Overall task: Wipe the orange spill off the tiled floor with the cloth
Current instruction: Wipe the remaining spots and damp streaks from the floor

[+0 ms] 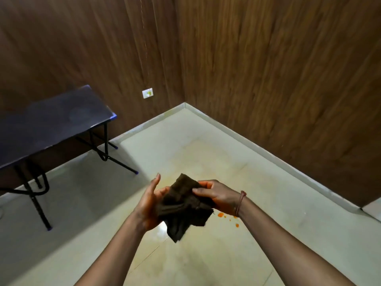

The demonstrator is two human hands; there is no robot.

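Observation:
A dark brown cloth [184,207] hangs crumpled between both hands, well above the floor. My left hand [149,203] cups it from the left, palm under the fabric and fingers pointing up. My right hand [216,195] pinches its upper right edge between thumb and fingers; a red thread is tied round that wrist. On the pale tiled floor [268,203] below, small orange spill drops [221,214] show just right of the cloth, with a few smaller specks [237,225] beyond. A faint yellowish smear tints the tiles farther back.
A dark folding table [51,122] with black metal legs stands at the left. Wood-panelled walls meet in a corner [185,103] ahead, with a pale skirting along the floor. A white wall socket [147,93] sits low on the left wall.

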